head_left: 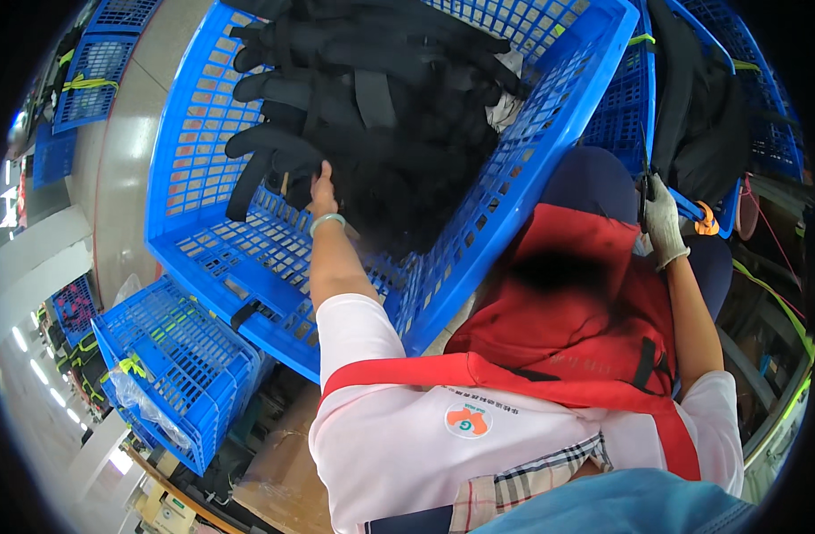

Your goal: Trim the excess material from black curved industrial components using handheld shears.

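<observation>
Crate [528,173] cropped above | left grip [321,194] partly hidden (black pieces [363,107] indistinct)

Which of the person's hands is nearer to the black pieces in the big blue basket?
Left: the left hand is inside the basket, right by the black pieces; the gloved right hand is outside, beyond the basket's right wall.

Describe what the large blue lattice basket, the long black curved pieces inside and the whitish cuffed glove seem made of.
Blue lattice basket: likely moulded plastic, glossy; its smooth rim catches light.
Black curved pieces: probably fabric, perhaps padded; matte, softly bending.
Whitish glove: apparently knitted yarn; matte, soft, close-fitting.
</observation>
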`<state>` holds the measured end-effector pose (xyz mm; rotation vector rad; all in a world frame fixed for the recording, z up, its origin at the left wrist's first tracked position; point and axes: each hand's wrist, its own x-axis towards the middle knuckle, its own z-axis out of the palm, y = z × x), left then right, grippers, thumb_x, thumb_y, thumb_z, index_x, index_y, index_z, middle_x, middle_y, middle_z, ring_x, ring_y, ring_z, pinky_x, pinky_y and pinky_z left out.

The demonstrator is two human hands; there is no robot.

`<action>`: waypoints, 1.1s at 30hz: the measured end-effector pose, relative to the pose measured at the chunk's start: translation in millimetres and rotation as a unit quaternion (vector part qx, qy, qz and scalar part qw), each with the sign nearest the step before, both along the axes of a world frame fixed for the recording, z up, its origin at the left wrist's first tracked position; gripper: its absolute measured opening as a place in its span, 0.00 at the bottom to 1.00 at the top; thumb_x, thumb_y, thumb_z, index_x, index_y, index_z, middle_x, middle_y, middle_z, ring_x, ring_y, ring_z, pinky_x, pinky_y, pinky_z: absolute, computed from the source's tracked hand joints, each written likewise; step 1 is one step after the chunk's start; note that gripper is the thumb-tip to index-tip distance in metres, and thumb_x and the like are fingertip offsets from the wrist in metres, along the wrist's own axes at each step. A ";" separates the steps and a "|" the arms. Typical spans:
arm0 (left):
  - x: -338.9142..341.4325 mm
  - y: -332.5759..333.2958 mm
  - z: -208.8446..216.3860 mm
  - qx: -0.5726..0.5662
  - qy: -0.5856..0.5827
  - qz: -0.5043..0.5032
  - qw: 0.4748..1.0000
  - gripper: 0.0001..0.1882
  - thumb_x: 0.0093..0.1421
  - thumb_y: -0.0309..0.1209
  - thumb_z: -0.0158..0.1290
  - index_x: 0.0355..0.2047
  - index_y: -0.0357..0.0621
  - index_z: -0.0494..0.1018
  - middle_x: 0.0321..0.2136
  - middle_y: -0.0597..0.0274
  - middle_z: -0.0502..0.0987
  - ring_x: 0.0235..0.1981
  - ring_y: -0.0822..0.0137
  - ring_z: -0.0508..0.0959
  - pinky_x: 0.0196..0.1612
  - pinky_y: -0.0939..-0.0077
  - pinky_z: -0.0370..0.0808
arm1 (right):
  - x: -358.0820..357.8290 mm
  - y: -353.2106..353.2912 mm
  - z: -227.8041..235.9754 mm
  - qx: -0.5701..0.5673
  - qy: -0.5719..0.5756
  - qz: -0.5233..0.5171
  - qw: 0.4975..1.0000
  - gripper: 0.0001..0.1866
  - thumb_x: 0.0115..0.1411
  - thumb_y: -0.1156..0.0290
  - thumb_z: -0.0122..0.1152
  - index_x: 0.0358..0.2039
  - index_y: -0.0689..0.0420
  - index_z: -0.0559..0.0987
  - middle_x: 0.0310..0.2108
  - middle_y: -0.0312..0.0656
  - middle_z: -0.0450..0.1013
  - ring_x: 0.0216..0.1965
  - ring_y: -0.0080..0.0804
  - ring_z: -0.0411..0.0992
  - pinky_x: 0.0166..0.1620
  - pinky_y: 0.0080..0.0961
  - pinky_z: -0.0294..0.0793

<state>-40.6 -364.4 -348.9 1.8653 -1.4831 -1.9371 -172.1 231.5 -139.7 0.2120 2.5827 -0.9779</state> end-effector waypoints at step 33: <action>-7.8 305.0 367.8 0.216 0.529 -0.211 0.793 0.18 0.64 0.26 0.49 0.54 0.34 0.63 0.48 0.49 0.73 0.49 0.49 0.75 0.53 0.56 0.74 | 116.2 -63.3 142.2 -0.595 -0.107 0.076 0.793 0.10 0.63 0.65 0.57 0.39 0.59 0.72 0.30 0.36 0.72 0.32 0.22 0.73 0.33 0.20 0.72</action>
